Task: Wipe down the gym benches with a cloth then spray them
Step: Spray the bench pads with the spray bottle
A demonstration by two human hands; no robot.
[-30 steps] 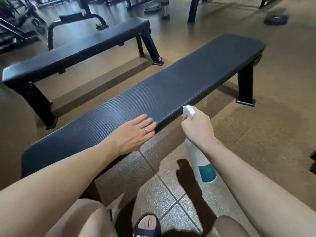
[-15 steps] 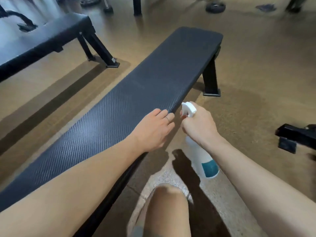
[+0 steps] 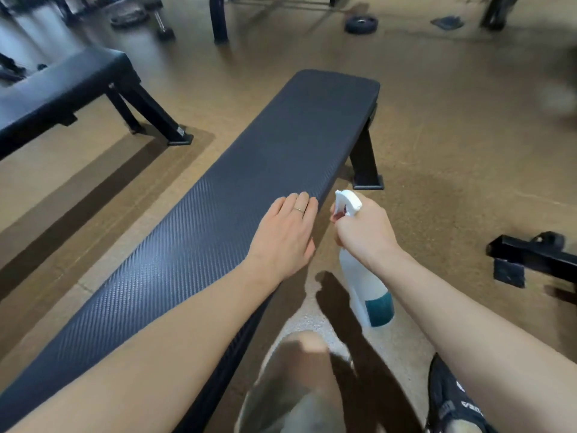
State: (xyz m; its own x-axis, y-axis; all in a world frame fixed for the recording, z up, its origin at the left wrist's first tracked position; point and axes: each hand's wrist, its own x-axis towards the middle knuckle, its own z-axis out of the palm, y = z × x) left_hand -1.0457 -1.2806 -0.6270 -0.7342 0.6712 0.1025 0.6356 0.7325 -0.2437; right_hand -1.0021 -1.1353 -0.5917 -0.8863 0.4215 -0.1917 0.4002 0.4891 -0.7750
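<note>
1. Bench (image 3: 265,170): long flat black pad with a fine ribbed texture, running from lower left to upper centre; one black leg with a foot plate shows at its far end, standing on the floor.
2. Left hand (image 3: 285,234): laid flat, palm down, on the bench pad at its right edge, fingers straight and close together; a thin ring on one finger. It holds nothing.
3. Right hand (image 3: 365,232): curled round the neck of the bottle, just right of the bench edge and close beside the left hand, not touching it.
4. Bottle (image 3: 363,282): white spray bottle with a teal band near the base and a white trigger head (image 3: 348,200); held tilted, nozzle toward the bench, body hanging below the hand over the floor. Whether a finger presses the trigger cannot be told.
5. Second bench (image 3: 62,89): black, glossy pad, at upper left, well apart from the first.
6. Floor (image 3: 452,135): tan, speckled, with a darker patch near the bench leg.
7. Weight plate (image 3: 361,25): black, lying on the floor at the top.
8. Frame (image 3: 530,254): black metal piece on the floor at the right edge.
9. Knee (image 3: 299,385) and a black shoe (image 3: 449,401): at the bottom, blurred.
</note>
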